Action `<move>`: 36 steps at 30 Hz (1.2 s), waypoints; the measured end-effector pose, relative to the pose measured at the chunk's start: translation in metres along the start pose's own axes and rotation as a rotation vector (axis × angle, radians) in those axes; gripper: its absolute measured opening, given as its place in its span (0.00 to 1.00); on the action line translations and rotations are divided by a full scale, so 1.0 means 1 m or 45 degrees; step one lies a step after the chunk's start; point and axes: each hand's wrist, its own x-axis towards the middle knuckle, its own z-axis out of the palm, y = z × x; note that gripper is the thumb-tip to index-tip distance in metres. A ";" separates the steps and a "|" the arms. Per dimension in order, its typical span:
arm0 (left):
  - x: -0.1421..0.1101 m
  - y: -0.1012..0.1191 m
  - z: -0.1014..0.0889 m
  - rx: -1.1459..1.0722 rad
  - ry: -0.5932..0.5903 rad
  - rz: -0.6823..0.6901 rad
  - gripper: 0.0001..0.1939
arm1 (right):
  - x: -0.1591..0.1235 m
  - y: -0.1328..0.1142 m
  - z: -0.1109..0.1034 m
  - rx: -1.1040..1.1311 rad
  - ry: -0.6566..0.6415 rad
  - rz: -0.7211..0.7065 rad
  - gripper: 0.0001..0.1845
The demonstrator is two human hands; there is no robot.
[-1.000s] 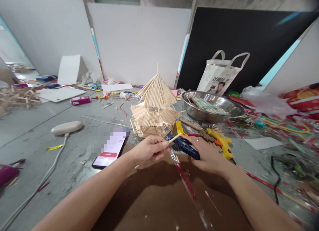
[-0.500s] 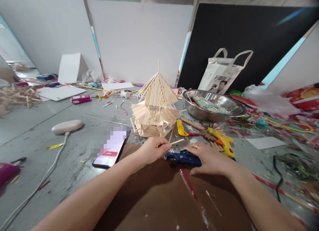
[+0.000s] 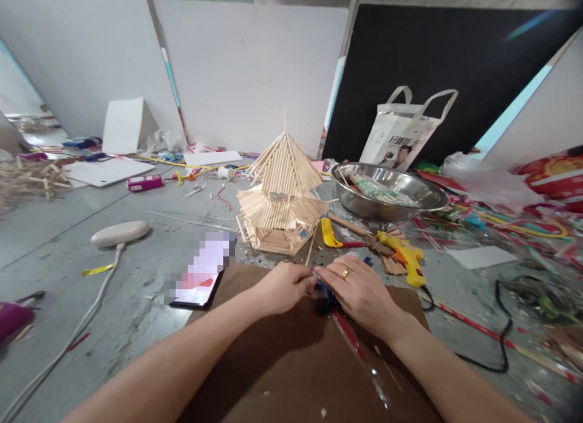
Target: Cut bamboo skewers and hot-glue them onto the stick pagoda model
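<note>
Two bare hands come together in the near middle of my remote view, fingertips side by side over the far part of a brown board (image 3: 255, 374). I see the right hand (image 3: 357, 292), a gold ring (image 3: 346, 273) on one finger, wrapped tightly around a dark blue tool (image 3: 328, 294) and covering most of its body. The left hand (image 3: 285, 287) has thumb and fingers pinched together just beside the tool, on what looks to me like the end of a pale stick (image 3: 315, 279), though the meeting hands hide nearly all of it. Below the tool I make out a narrow red strip (image 3: 348, 335) lying aslant on the board. Just beyond the hands, and apart from both, I have the stick model (image 3: 285, 210) upright on the grey floor (image 3: 136, 289), its pointed roof topped by a thin spike. To the left, a phone (image 3: 204, 274) lies beside the board's far corner, its screen partly blurred. On the right I find a yellow-handled tool (image 3: 330, 233) near the model, then a yellow glue gun (image 3: 412, 265), with a metal bowl (image 3: 396, 213) behind them and a white bag (image 3: 392, 137) in front of the black panel (image 3: 455, 58).
</note>
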 end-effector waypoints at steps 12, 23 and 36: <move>0.000 0.004 0.008 0.095 0.107 -0.025 0.18 | -0.001 -0.008 0.003 -0.099 -0.019 0.187 0.11; -0.002 0.004 0.010 0.278 0.155 -0.086 0.17 | -0.001 -0.011 0.008 0.064 -0.047 0.263 0.13; -0.001 -0.005 -0.016 0.602 -0.002 0.033 0.16 | -0.003 0.018 0.002 0.786 -0.451 0.456 0.15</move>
